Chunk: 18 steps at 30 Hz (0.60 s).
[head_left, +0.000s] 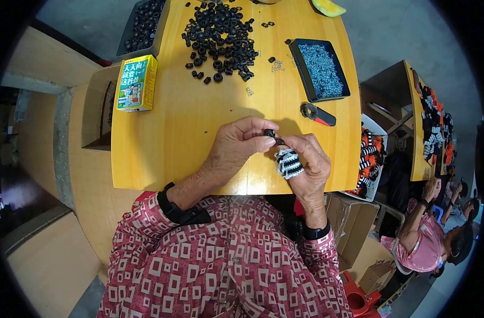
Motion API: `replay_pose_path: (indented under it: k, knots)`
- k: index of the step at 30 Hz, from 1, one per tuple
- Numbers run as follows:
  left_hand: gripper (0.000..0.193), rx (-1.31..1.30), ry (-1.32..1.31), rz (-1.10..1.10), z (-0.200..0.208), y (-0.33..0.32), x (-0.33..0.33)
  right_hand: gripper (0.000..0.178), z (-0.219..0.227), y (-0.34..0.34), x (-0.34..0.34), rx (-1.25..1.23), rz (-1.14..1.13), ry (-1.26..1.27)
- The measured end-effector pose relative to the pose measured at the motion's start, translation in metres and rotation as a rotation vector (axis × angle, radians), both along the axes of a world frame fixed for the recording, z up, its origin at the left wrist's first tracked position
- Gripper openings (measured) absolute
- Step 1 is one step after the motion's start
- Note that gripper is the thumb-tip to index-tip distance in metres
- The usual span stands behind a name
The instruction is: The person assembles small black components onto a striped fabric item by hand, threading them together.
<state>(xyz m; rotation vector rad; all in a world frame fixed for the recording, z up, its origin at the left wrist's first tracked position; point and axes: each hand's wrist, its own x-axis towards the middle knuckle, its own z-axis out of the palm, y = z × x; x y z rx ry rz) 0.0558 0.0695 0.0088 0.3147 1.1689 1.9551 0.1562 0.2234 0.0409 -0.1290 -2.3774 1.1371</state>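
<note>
A shallow black tray (303,74) is sitting at the right of a yellow wooden surface (167,148), and it is holding a heap of tiny silvery-blue pieces (320,69). At the upper left, a dark tub (160,31) is holding round black parts (144,26). A yellow-and-green carton (137,84) is standing just in front of the tub. Beyond the right edge of the surface, a white box (376,126) is holding jumbled striped and orange pieces (370,161).

The dark tub is running out of the top of the view, and so is a yellow slice (329,7). An open cardboard box (96,111) is showing at the left, its contents lying too dark to make out. At the far right, a person in pink (427,233) is appearing small and bent by the lens.

The 2 hands are meeting over the near part of the surface. The left hand (236,146) is pinching a small black part (269,133) between thumb and finger. The right hand (309,159) is holding a black-and-white striped piece (288,163), which is hanging between the 2 hands, just below the black part. Fingers are hiding where these 2 things are meeting, so whether they are joined is impossible to tell.
</note>
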Motion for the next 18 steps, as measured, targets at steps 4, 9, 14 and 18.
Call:
replay_pose_path:
  k: [4,9,14,18]
  knots:
    - [0.030,-0.004,0.012,-0.050,-0.005,0.000,0.000,0.031,0.008,0.012,0.002,-0.025,0.039,-0.026]
    - [0.028,0.015,0.015,-0.083,0.001,0.000,0.002,0.030,0.015,0.021,-0.001,-0.011,0.093,-0.026]
    - [0.027,0.038,-0.009,-0.126,0.001,0.000,0.002,0.030,0.018,0.025,-0.002,0.063,0.146,-0.055]
    - [0.027,0.003,-0.021,-0.144,0.000,0.001,0.002,0.030,0.021,0.024,-0.003,0.061,0.149,-0.052]
